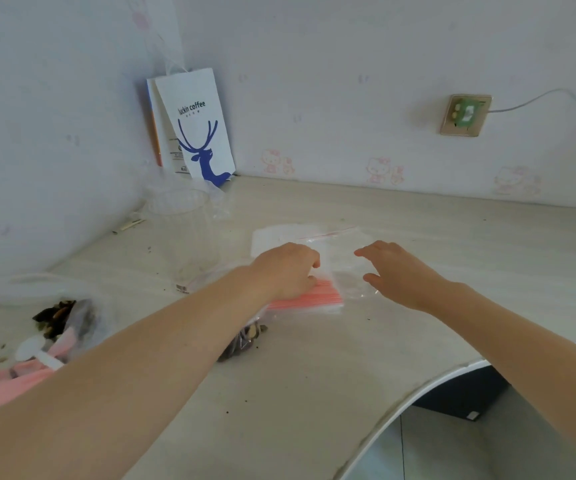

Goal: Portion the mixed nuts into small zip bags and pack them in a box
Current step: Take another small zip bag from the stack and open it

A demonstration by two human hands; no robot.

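From the head camera, the portioning looks barely begun: one small filled bag [245, 341] of dark, lumpy nuts lies mid-table, partly under the left forearm. No packing box is plainly in view, so boxing is all left to do. The left hand [286, 271] curls its fingers down onto the stack of zip bags [310, 297], thin glossy plastic with red seal strips, and seems to pinch the top sheets, though blur hides the fingertips. The right hand [400, 275] hovers with its fingers spread and holds nothing, over a crinkled loose zip bag [342, 265]. Toward the left edge of the pale, crumb-flecked table [314, 393], the bulk bag of nuts [71, 320] slumps open beside a white plastic scoop [31, 349].
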